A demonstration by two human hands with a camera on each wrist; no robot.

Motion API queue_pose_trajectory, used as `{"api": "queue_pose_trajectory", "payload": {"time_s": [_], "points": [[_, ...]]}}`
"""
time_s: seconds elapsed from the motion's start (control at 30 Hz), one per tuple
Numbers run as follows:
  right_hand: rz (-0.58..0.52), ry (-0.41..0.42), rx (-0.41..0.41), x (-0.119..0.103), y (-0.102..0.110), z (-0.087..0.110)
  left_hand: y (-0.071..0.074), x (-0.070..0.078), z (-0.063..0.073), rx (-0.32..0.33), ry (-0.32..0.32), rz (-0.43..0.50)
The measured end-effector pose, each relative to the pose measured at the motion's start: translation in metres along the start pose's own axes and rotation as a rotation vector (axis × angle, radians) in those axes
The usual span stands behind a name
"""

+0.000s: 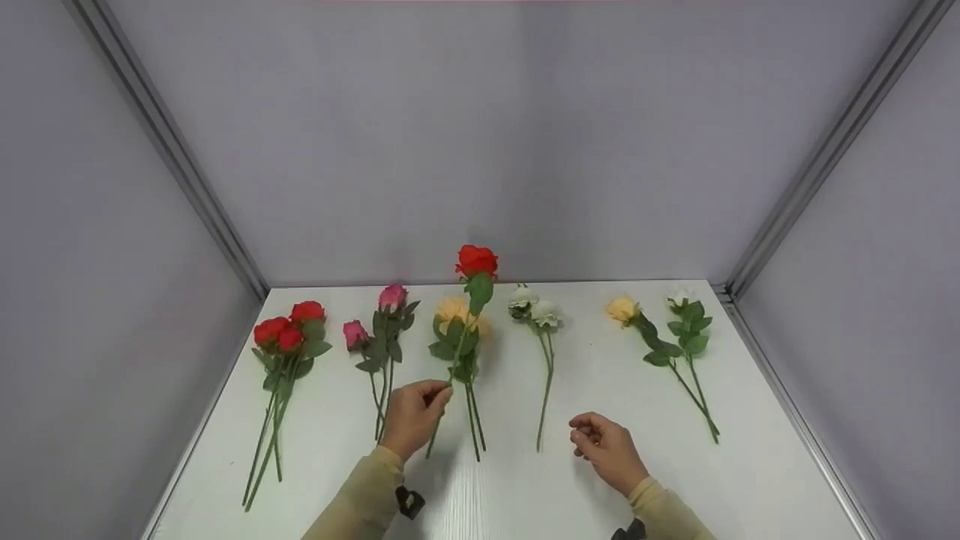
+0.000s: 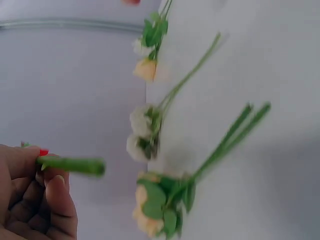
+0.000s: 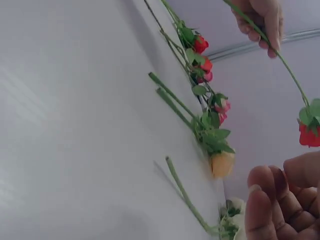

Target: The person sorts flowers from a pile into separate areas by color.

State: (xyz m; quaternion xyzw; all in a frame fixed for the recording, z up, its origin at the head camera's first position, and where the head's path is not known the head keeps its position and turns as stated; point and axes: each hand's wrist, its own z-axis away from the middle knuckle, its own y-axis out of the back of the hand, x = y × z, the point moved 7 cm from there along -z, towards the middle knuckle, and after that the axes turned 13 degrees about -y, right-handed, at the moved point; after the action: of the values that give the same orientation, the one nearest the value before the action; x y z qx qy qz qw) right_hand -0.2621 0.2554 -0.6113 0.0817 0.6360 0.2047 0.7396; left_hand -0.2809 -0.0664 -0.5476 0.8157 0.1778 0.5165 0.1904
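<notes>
Between thumb and fingers, my left hand pinches the green stem of a single red rose. The bloom points up and away, above the yellow roses on the table. In the left wrist view the cut end of that stem juts out past the thumb. My right hand hovers over the table with loosely curled fingers and holds nothing. Nearest to it lie the white roses, their stems toward me. The right wrist view also shows the held red rose hanging from the left hand.
On the white table, red roses lie at the far left, with pink roses beside them. To the right, one yellow rose and a white rose have crossing stems. Grey panels enclose the back and sides.
</notes>
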Motion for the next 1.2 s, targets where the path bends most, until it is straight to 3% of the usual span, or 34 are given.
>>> {"api": "queue_pose_trajectory", "payload": {"time_s": [0.33, 0.6, 0.83, 0.93, 1.1, 1.2], "points": [[0.021, -0.099, 0.183, 0.028, 0.068, 0.0, 0.092, -0.035, 0.013, 0.148, 0.08, -0.167], [0.025, -0.165, 0.252, 0.039, 0.096, 0.001, 0.156, -0.062, 0.024, 0.261, 0.117, -0.351], [0.02, -0.179, 0.26, 0.046, 0.1, -0.002, 0.183, -0.099, 0.03, 0.295, 0.184, -0.4], [0.069, -0.155, 0.29, 0.049, 0.103, -0.004, 0.191, -0.117, 0.034, 0.295, 0.221, -0.415], [0.274, -0.106, 0.434, 0.056, 0.128, -0.006, 0.2, -0.141, 0.046, 0.288, 0.274, -0.431], [0.348, -0.129, 0.515, 0.066, 0.15, -0.007, 0.203, -0.151, 0.053, 0.274, 0.314, -0.413]]}}
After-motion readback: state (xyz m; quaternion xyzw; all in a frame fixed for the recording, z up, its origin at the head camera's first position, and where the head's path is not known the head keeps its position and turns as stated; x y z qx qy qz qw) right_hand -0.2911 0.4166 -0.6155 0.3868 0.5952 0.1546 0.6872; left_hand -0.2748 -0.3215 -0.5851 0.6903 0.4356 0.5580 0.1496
